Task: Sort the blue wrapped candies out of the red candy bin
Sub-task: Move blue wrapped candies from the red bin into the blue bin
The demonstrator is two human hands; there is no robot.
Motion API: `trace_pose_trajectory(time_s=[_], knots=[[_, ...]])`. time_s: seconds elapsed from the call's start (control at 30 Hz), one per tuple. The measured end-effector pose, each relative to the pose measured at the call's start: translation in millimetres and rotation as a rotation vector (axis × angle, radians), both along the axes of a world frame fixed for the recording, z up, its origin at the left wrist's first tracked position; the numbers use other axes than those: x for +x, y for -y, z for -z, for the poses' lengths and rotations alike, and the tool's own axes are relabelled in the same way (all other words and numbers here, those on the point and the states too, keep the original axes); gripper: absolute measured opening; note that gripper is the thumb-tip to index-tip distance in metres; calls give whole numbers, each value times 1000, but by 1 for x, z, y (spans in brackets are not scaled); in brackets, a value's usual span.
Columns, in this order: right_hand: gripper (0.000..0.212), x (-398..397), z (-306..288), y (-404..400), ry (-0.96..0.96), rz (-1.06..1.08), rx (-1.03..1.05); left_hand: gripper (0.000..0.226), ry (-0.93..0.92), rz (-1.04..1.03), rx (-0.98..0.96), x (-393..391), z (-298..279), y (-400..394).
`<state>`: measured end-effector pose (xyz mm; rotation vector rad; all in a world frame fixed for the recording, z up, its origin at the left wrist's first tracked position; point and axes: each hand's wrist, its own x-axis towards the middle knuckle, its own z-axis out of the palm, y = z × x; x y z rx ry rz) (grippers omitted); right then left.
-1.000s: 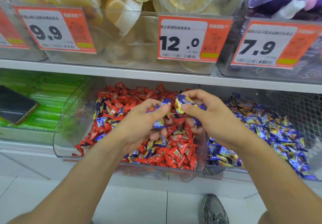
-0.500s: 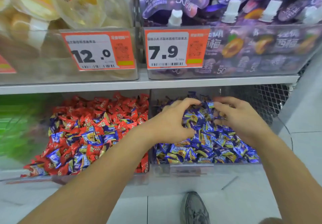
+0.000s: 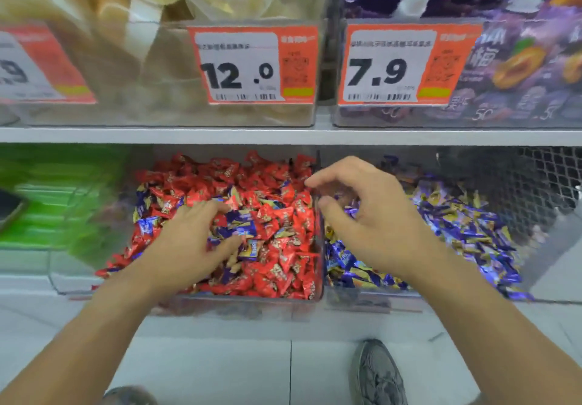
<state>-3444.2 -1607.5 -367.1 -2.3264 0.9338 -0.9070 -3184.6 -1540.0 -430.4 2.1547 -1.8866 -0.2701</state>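
Observation:
The clear bin of red candies (image 3: 271, 302) sits on the lower shelf, with several blue wrapped candies (image 3: 242, 231) mixed into the red ones. To its right stands the bin of blue candies (image 3: 472, 231). My left hand (image 3: 192, 241) lies on the red pile, fingers spread and touching wrappers, thumb beside a blue candy. My right hand (image 3: 368, 215) hovers over the divider between the two bins, fingers loosely curved and holding nothing.
An upper shelf (image 3: 283, 135) carries clear bins with price tags 12.0 (image 3: 252, 64) and 7.9 (image 3: 406, 64). A green-filled bin (image 3: 56, 203) with a phone (image 3: 9, 209) on it is at left. A wire mesh (image 3: 541, 184) bounds the right. My shoe (image 3: 378, 373) is on the tiled floor.
Both hands were over the blue bin half a second ago. My left hand has moved back onto the red pile and my right hand has shifted left to the divider, empty.

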Motion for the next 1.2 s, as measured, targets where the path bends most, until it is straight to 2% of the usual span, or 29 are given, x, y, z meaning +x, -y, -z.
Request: trace_pose_trajectory(time_s=[0.07,0.13,0.27,0.33,0.5,0.6,0.67,0.77,0.9,1.0,1.1,1.2], knots=[[27,34,2,-11,-57,-134,-85,70,33,10,28,12,9,3],[30,60,10,-12,-155,-192,-110,57,13,27,23,24,10,6],[47,99,31,-6,-494,-172,-88,23,-135,73,-61,43,3,2],[55,114,37,-6,-627,-150,-81,20,-139,82,-73,50,-1,-4],[48,133,42,-1,-839,-146,-17,8,-161,22,-126,62,-3,-13],[74,134,44,7,-911,-163,34,5,-154,-61,-224,62,-6,-13],[84,137,47,9,-890,-178,21,3,-256,-159,-243,60,-11,-13],[75,144,55,9,-882,-198,-74,6,-442,-234,-199,57,-15,-11],[48,140,60,15,-798,-188,-77,7,-486,-175,-75,50,-19,-16],[37,129,58,20,-700,-149,-40,10,-411,-132,-89,49,-21,-17],[25,122,51,19,-439,-85,-71,33,-298,-118,-143,53,-27,-16],[24,122,42,12,-95,-7,85,27,-278,-134,-53,56,-28,-18]])
